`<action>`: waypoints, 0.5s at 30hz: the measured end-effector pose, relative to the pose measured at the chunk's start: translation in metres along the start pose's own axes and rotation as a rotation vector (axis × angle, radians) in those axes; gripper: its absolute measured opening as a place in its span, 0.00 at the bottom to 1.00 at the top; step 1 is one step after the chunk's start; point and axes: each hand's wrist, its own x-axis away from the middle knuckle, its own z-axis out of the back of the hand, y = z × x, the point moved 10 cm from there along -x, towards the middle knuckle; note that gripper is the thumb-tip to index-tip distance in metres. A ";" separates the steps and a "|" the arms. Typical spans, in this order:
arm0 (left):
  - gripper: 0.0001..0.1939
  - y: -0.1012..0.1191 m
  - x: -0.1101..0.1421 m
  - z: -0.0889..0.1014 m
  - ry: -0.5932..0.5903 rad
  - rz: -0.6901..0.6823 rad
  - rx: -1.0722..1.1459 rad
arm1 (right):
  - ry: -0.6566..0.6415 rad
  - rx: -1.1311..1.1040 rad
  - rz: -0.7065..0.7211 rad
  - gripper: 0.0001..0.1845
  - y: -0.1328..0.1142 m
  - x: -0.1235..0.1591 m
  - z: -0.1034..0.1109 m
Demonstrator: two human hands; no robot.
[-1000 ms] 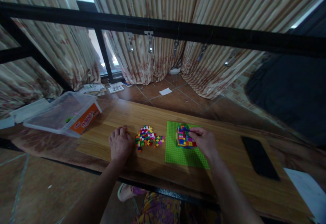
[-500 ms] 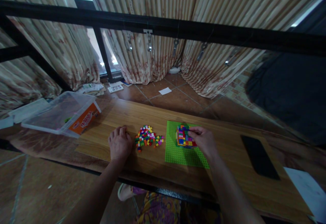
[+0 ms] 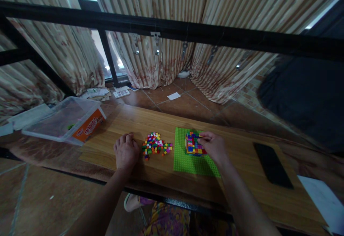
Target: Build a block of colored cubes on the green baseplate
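Observation:
My left hand (image 3: 127,152) rests on the wooden tabletop, fingers loosely bent and slightly apart, holding nothing. Just to its right lies a loose pile of small coloured building bricks (image 3: 154,143). On a green studded baseplate (image 3: 185,164) stands a low block-shaped build of multicoloured bricks (image 3: 194,146). My right hand (image 3: 213,148) reaches over the build's right side, thumb and forefinger pinched together at its top. Whatever is between those fingertips is too small and hidden to make out. The hand also covers the build's right edge and part of the baseplate.
A clear plastic bin (image 3: 61,119) with an orange label stands at the table's left end. Toward the right of the wooden table (image 3: 242,178) lies a flat black rectangular object (image 3: 272,164). A dark metal bar (image 3: 172,26) with hanging hooks crosses beyond the table.
The right hand stays pinched over the build, its fingertips barely shifted. The left hand remains in place. The whole view has drifted very slightly.

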 end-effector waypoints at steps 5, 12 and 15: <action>0.17 0.000 0.000 0.000 0.008 0.000 -0.002 | -0.015 -0.036 -0.046 0.12 -0.003 0.006 0.001; 0.17 -0.001 0.000 0.000 -0.004 0.014 0.005 | -0.009 0.007 0.012 0.14 -0.010 0.010 -0.003; 0.17 -0.001 0.000 -0.001 -0.003 0.006 0.000 | -0.006 0.029 0.008 0.14 -0.006 0.008 -0.005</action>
